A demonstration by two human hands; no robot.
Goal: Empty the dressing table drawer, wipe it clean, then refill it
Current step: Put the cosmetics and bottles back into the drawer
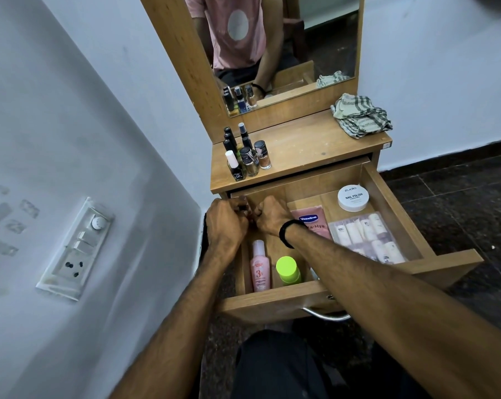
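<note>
The wooden drawer of the dressing table is pulled out. Both my hands reach into its back left corner. My left hand has its fingers curled round a small dark item, seemingly a little bottle. My right hand, with a black band on the wrist, is curled close beside it; what it holds is hidden. Inside the drawer lie a pink bottle, a green-capped bottle, a pink Vaseline tube, a white nail polish remover jar and a clear pouch of small tubes.
Several nail polish bottles stand on the left of the tabletop. A checked cloth lies crumpled at its right back corner. A mirror rises behind. The wall and a switchboard are on the left, dark floor on the right.
</note>
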